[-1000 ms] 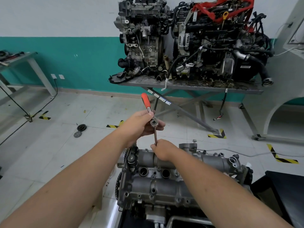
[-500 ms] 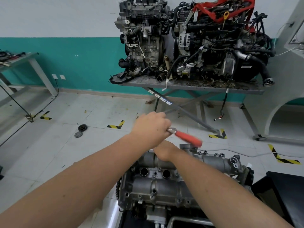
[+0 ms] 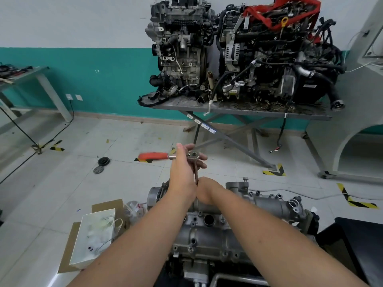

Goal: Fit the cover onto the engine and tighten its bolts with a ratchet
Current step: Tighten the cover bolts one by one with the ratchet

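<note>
The grey metal cover [image 3: 209, 235] lies on the engine in front of me, low in the view. My left hand [image 3: 183, 172] grips the ratchet [image 3: 191, 155] at its head; the orange handle [image 3: 152, 156] sticks out to the left, blurred. A thin extension bar [image 3: 196, 172] runs down from the ratchet head to the cover's far edge. My right hand [image 3: 208, 190] is curled round the bottom of that bar, just above the cover. The socket and bolt are hidden by my hands.
A metal table [image 3: 238, 109] against the far wall carries two large engines [image 3: 238, 48]. A white paper bag on cardboard [image 3: 95, 237] lies on the floor at left. Round black parts [image 3: 103, 161] lie on the tiles. A dark cabinet [image 3: 362, 245] stands at right.
The ratchet handle has swung round: it pointed up a second ago, right half a second ago, and now left. My right hand has stayed on the bar. The view has tilted down.
</note>
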### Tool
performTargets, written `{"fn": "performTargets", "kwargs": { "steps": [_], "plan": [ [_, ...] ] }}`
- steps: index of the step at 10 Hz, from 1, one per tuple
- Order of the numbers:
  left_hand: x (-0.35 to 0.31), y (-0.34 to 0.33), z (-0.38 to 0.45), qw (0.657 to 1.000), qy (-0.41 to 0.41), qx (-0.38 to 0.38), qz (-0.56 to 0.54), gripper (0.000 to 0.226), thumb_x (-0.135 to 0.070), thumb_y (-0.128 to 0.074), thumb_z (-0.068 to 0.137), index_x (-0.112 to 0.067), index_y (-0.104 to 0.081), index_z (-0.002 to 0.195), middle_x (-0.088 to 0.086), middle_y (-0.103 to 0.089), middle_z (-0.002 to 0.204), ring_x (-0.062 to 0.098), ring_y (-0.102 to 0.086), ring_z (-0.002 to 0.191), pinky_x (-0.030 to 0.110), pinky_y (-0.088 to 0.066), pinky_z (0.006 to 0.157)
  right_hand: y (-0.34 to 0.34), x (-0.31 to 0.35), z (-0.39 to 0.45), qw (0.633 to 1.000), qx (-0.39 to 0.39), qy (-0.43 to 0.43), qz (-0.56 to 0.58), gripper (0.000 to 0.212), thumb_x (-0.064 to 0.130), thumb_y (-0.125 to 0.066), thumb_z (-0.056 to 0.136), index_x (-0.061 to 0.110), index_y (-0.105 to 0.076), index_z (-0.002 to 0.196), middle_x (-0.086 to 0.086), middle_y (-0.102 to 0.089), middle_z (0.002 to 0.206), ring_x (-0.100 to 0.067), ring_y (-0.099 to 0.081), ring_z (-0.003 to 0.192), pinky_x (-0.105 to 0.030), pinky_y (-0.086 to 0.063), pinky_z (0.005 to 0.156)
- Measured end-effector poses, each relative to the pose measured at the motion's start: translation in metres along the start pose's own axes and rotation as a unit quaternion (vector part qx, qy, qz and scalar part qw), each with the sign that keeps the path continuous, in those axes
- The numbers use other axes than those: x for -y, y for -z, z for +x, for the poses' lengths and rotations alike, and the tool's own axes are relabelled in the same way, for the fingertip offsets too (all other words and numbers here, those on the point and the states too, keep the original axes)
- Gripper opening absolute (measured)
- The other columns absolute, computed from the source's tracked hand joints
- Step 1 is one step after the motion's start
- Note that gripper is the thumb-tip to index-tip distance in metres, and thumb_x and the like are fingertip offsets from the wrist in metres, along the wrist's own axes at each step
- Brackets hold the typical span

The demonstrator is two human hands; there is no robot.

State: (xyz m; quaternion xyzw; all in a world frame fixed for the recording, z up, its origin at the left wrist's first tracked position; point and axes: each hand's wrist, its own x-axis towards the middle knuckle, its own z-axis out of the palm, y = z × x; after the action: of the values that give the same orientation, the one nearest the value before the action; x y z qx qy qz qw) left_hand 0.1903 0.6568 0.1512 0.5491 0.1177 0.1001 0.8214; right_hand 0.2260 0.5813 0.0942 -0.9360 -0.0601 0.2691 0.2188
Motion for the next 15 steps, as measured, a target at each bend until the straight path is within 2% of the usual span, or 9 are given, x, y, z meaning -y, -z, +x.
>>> {"fn": "performTargets", "kwargs": {
  "steps": [4, 6, 7, 9, 11, 12, 13, 14, 15],
  "plan": [
    [-0.035, 0.014, 0.011, 0.981, 0.093, 0.097, 0.141, 0.03, -0.03, -0.035, 0.108, -0.007, -0.052, 0.102, 0.008, -0.063, 0.064, 0.029, -0.068, 0.068, 0.042, -0.055, 0.085, -0.001, -0.002, -0.003, 1.0, 0.004, 0.03, 0.001, 0.029, 0.036, -0.036, 0.105, 0.013, -0.053, 0.105, -0.014, -0.061, 0.124, -0.034, -0.056, 0.11, -0.044, -0.043, 0.098],
    [-0.058, -0.007, 0.017, 0.917, 0.087, 0.109, 0.373, 0.021, -0.021, -0.032, 0.103, -0.009, -0.049, 0.102, 0.008, -0.065, 0.075, 0.026, -0.076, 0.073, 0.044, -0.057, 0.087, -0.002, -0.003, -0.003, 0.999, 0.003, 0.039, -0.014, 0.03, 0.036, -0.032, 0.106, 0.013, -0.05, 0.103, -0.011, -0.057, 0.108, -0.031, -0.055, 0.104, -0.046, -0.043, 0.099],
    [-0.066, -0.014, 0.018, 0.802, 0.0, 0.155, 0.576, 0.024, -0.024, -0.031, 0.106, -0.011, -0.05, 0.1, 0.005, -0.069, 0.079, 0.015, -0.068, 0.068, 0.033, -0.049, 0.063, -0.003, -0.002, -0.004, 0.999, 0.003, 0.038, -0.007, 0.028, 0.035, -0.033, 0.106, 0.012, -0.046, 0.095, -0.006, -0.051, 0.096, -0.027, -0.047, 0.09, -0.044, -0.042, 0.094],
    [-0.052, -0.01, 0.007, 0.527, -0.263, 0.206, 0.781, 0.026, -0.039, -0.04, 0.105, -0.017, -0.052, 0.097, -0.003, -0.045, 0.083, 0.019, -0.047, 0.073, 0.036, -0.039, 0.063, -0.001, -0.005, -0.009, 0.999, 0.003, 0.051, 0.017, 0.034, 0.034, -0.031, 0.105, 0.011, -0.057, 0.109, -0.006, -0.06, 0.104, -0.026, -0.053, 0.1, -0.049, -0.044, 0.099],
    [-0.017, 0.014, -0.003, 0.643, -0.428, 0.103, 0.626, 0.056, -0.06, -0.051, 0.09, -0.006, -0.068, 0.09, 0.011, -0.061, 0.1, 0.03, -0.055, 0.083, 0.041, -0.048, 0.065, -0.001, -0.004, -0.02, 0.995, -0.031, 0.077, 0.053, 0.035, 0.014, -0.034, 0.106, 0.006, -0.047, 0.138, -0.013, -0.051, 0.137, -0.026, -0.043, 0.132, -0.025, -0.032, 0.099],
    [-0.003, 0.015, -0.008, 0.751, -0.343, 0.094, 0.557, 0.061, -0.058, -0.049, 0.088, -0.01, -0.06, 0.125, 0.006, -0.054, 0.126, 0.025, -0.053, 0.11, 0.041, -0.049, 0.086, 0.003, 0.001, -0.022, 0.933, 0.038, 0.012, 0.358, 0.042, 0.016, -0.032, 0.108, -0.001, -0.038, 0.146, -0.018, -0.041, 0.152, -0.024, -0.045, 0.135, -0.011, -0.043, 0.09],
    [0.003, 0.014, -0.012, 0.901, -0.227, 0.097, 0.357, 0.054, -0.061, -0.035, 0.09, -0.036, -0.049, 0.136, -0.018, -0.057, 0.125, 0.004, -0.055, 0.112, 0.025, -0.047, 0.093, 0.0, 0.001, -0.009, 0.986, 0.027, -0.008, 0.167, 0.035, 0.019, -0.04, 0.104, 0.006, -0.054, 0.134, -0.015, -0.056, 0.138, -0.03, -0.054, 0.123, -0.041, -0.047, 0.101],
    [0.002, 0.007, -0.008, 0.972, -0.106, 0.063, 0.202, 0.034, -0.062, -0.028, 0.095, -0.06, -0.055, 0.115, -0.016, -0.072, 0.104, 0.005, -0.067, 0.095, 0.022, -0.051, 0.084, -0.004, -0.004, 0.001, 0.997, 0.01, 0.025, 0.065, 0.033, 0.026, -0.035, 0.103, 0.006, -0.058, 0.117, -0.009, -0.061, 0.123, -0.03, -0.055, 0.11, -0.049, -0.043, 0.103],
    [0.001, 0.004, 0.0, 0.995, 0.01, 0.049, 0.082, 0.044, -0.056, -0.026, 0.103, -0.041, -0.067, 0.11, -0.001, -0.077, 0.093, 0.01, -0.069, 0.086, 0.036, -0.045, 0.086, -0.002, -0.002, -0.001, 0.999, 0.008, 0.016, 0.036, 0.038, 0.03, -0.037, 0.104, 0.006, -0.058, 0.123, -0.011, -0.061, 0.127, -0.03, -0.055, 0.113, -0.048, -0.041, 0.105]
  ]
}}
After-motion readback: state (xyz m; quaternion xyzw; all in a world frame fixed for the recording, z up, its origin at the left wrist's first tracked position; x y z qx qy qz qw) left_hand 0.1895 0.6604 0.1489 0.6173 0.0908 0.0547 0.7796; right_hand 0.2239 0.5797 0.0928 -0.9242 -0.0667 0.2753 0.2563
